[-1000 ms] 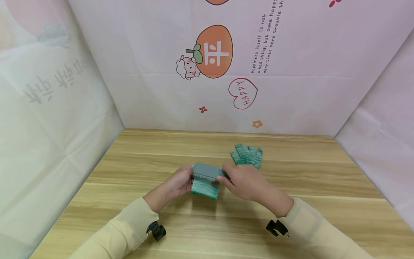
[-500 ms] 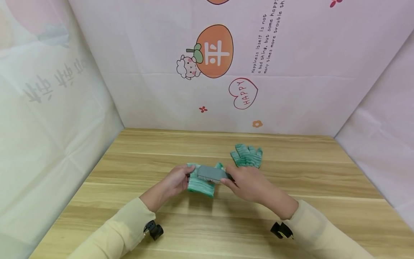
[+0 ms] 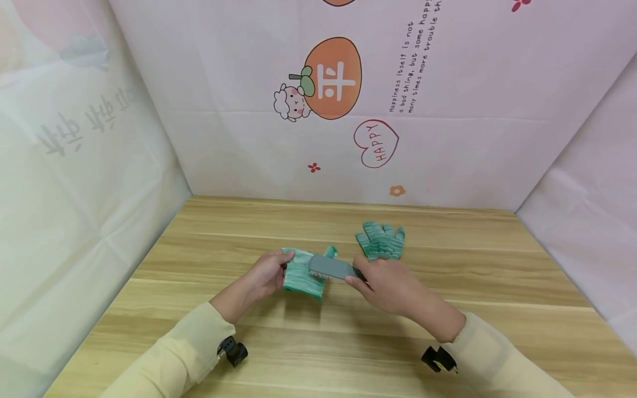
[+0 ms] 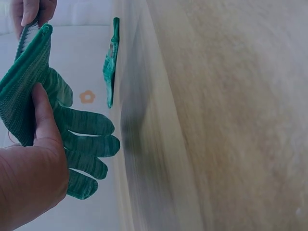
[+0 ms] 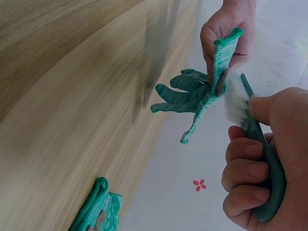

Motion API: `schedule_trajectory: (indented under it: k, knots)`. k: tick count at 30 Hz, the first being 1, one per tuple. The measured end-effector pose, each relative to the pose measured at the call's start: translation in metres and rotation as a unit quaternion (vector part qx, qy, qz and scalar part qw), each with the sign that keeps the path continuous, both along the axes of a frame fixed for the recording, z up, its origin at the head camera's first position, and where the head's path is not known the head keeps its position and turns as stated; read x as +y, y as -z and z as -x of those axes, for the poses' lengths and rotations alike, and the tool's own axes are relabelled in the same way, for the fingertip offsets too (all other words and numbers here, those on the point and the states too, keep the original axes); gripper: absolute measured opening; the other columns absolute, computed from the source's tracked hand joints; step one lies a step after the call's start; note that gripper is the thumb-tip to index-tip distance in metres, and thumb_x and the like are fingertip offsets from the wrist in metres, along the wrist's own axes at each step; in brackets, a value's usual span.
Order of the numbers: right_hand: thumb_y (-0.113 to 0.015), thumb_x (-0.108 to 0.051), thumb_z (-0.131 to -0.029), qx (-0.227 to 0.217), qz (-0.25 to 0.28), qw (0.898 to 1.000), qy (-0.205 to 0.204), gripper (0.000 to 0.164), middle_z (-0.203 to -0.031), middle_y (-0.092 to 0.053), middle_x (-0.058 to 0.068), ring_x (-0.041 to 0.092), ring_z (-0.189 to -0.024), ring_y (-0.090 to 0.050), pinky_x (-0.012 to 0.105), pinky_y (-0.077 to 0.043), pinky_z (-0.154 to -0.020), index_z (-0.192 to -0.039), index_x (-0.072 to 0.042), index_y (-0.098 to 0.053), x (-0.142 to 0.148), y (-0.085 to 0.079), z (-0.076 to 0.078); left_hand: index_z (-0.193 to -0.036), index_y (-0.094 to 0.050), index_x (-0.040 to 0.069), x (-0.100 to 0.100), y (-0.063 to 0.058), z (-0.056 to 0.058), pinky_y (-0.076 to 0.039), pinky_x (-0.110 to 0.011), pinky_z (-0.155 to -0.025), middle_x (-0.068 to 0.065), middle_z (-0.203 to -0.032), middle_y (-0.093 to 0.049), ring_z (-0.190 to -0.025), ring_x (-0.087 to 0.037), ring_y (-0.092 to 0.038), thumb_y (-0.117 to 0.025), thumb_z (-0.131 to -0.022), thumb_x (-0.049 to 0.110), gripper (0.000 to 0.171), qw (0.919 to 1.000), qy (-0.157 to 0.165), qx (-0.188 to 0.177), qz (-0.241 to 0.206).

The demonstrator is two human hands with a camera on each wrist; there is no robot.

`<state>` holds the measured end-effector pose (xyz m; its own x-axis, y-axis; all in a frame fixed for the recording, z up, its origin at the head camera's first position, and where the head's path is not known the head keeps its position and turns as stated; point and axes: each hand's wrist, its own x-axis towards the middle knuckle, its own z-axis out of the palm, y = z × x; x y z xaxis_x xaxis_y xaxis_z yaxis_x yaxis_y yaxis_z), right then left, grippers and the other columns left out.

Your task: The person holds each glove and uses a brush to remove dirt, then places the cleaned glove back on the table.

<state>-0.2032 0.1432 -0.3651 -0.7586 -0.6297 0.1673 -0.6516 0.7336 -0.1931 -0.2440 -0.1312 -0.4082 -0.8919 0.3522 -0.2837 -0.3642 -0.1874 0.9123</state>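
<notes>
My left hand (image 3: 266, 273) holds a green knitted glove (image 3: 301, 276) up off the table, thumb on its near face. In the left wrist view the fingers of this glove (image 4: 89, 144) hang loose past the hand. My right hand (image 3: 390, 284) grips the handle of a grey-green scrubbing brush (image 3: 330, 267), fingers curled round it. The brush's white bristles (image 5: 236, 101) face the glove, right at its surface in the right wrist view. Behind the right hand, a second green glove (image 3: 382, 240) lies on the table with its fingers pointing away.
The wood-grain table (image 3: 239, 221) runs back to a white printed cloth wall (image 3: 239, 155). More white cloth hangs at the left (image 3: 99, 221) and right sides. Small black cameras (image 3: 233, 351) sit at both wrists.
My left hand and its glove have shifted left. The brush has moved right across the glove, from its left side towards its right edge, uncovering more of it. The second glove has not moved.
</notes>
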Motion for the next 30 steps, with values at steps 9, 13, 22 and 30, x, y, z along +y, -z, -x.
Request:
schedule_trajectory:
  k: [9,13,22,30]
  knots:
    - [-0.052,-0.037,-0.102,0.006,-0.003,1.000,0.001,0.025,-0.059,-0.041,-0.010,0.004,-0.048,-0.035,0.021,-0.028,-0.043,-0.092,-0.014,-0.050,0.0002,0.0026,-0.0007,-0.109,-0.051,-0.004,-0.0024,-0.0020,-0.0002,-0.055,-0.023,-0.062,-0.002,-0.079,-0.064,-0.067,-0.010,-0.064,-0.035,-0.107,0.015,0.025,0.9999,-0.014,-0.007,0.003]
    - [-0.052,-0.036,-0.101,0.002,-0.001,1.000,0.003,0.024,-0.058,-0.040,-0.010,0.005,-0.048,-0.034,0.021,-0.028,-0.043,-0.091,-0.014,-0.050,0.0011,0.0032,-0.0015,-0.106,-0.051,-0.003,-0.0037,-0.0028,0.0001,-0.054,-0.023,-0.061,-0.002,-0.078,-0.063,-0.066,-0.009,-0.063,-0.035,-0.107,0.015,0.024,0.9998,-0.016,-0.010,-0.002]
    - [-0.053,-0.036,-0.101,-0.001,-0.003,1.000,0.011,0.024,-0.059,-0.040,-0.010,0.007,-0.050,-0.036,0.023,-0.030,-0.045,-0.092,-0.015,-0.050,0.0049,0.0053,-0.0006,-0.105,-0.051,-0.002,-0.0046,-0.0015,0.0022,-0.054,-0.024,-0.062,-0.002,-0.078,-0.063,-0.067,-0.010,-0.064,-0.035,-0.107,0.015,0.024,0.9998,-0.016,-0.011,-0.009]
    - [-0.052,-0.038,-0.101,-0.005,-0.006,1.000,0.021,0.024,-0.058,-0.041,-0.010,0.008,-0.052,-0.036,0.023,-0.029,-0.045,-0.093,-0.015,-0.052,0.0088,0.0072,-0.0004,-0.107,-0.051,-0.004,-0.0039,-0.0028,0.0010,-0.055,-0.025,-0.062,-0.003,-0.078,-0.065,-0.067,-0.011,-0.065,-0.034,-0.107,0.015,0.025,0.9999,-0.014,-0.006,-0.007]
